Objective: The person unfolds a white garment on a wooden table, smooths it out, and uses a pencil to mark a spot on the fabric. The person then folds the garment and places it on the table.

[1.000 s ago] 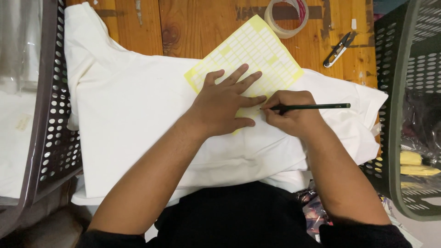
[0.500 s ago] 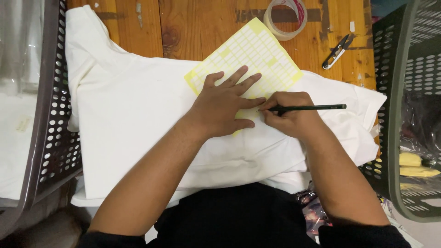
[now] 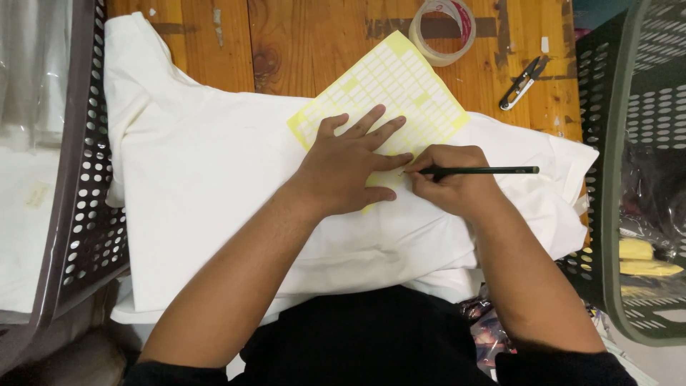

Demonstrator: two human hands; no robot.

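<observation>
A yellow sheet of small white labels (image 3: 389, 89) lies on a stack of folded white cloth (image 3: 207, 179) on a wooden table. My left hand (image 3: 350, 164) presses flat on the sheet's lower part with fingers spread. My right hand (image 3: 454, 182) grips a dark green pencil (image 3: 493, 170), its tip touching the sheet beside my left fingers and its shaft pointing right.
A roll of clear tape (image 3: 443, 30) and small thread snips (image 3: 523, 81) lie on the wooden table (image 3: 286, 43) beyond the cloth. A dark perforated basket (image 3: 86, 207) stands at the left. A green perforated basket (image 3: 629, 157) holding bagged items stands at the right.
My right hand and the pencil have shifted slightly left along the sheet. My left hand stays flat in the same place.
</observation>
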